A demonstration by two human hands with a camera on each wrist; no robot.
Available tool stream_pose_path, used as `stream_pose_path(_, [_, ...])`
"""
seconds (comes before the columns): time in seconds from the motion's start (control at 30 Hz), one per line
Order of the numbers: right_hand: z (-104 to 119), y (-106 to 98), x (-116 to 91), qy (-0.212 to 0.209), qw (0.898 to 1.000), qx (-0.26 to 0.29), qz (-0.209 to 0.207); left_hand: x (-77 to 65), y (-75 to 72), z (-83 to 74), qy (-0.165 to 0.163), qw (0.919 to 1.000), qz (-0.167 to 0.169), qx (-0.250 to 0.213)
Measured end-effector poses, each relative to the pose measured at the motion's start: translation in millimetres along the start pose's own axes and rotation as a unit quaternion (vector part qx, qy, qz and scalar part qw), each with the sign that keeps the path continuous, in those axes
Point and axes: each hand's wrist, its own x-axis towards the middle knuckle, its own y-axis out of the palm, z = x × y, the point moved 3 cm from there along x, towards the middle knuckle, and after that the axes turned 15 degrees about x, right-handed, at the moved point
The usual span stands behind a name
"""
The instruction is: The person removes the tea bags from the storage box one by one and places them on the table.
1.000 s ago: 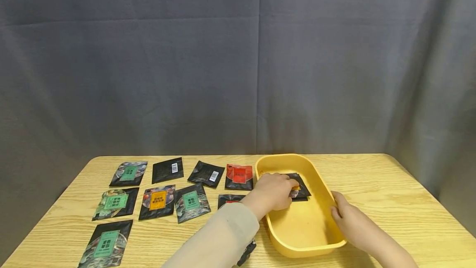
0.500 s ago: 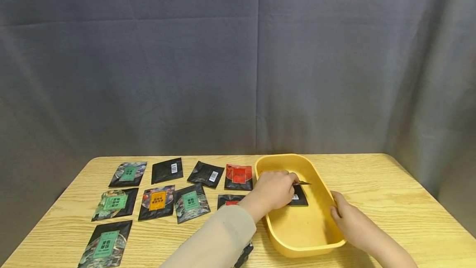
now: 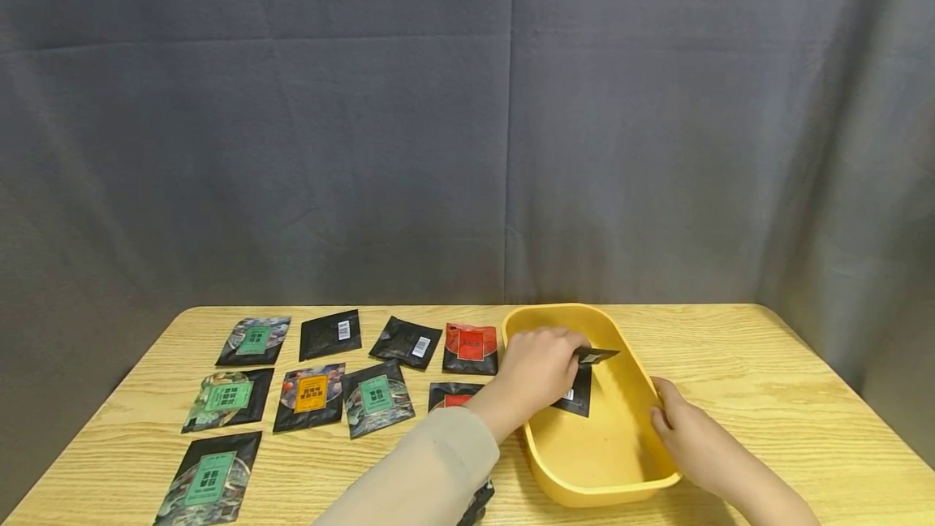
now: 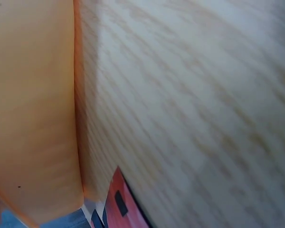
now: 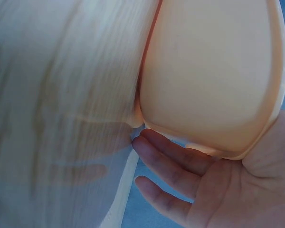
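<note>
My left hand (image 3: 539,365) reaches over the left rim of a yellow plastic bin (image 3: 609,445) and pinches a small black packet (image 3: 599,355). That packet is raised and tilted, with most of it hidden behind the fingers. Beneath it, another black packet (image 3: 579,400) with a white label lies on the bin floor. On the bin's right side, my right hand (image 3: 687,428) grips the wall near the rim. The right wrist view shows its fingers (image 5: 171,166) along the outer wall. From the left wrist, the bin's outer side (image 4: 33,104) fills the left of the view.
Left of the bin lie several flat packets, including a red one (image 3: 470,347), an orange-labelled one (image 3: 310,396) and green-labelled ones such as a large packet (image 3: 208,481). A partly covered red-labelled packet (image 3: 449,392) sits beside the bin. Behind the wooden table (image 3: 774,380) hangs a grey curtain (image 3: 657,144).
My left hand has lifted the packet from the one under it and tilted it, its orange label turning out of sight. The lower packet has shifted slightly nearer. My right hand stays put.
</note>
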Motion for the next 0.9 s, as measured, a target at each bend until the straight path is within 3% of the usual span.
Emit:
stream_pose_path(0.4, [-1,1,0,0.005,1.0,-0.003,0.003,-4.4,-7.3,0.2,0.047,0.9914,-0.106,0.061])
stream_pose_path(0.67, [0,-1,1,-0.005,1.0,-0.019,-0.001,-4.4,-15.1,2.7,0.056,0.9897,-0.115,0.064])
stream_pose_path(0.9, [0,-1,1,-0.005,1.0,-0.012,0.001,-10.1,-36.7,7.8,0.069,0.9888,-0.129,0.03])
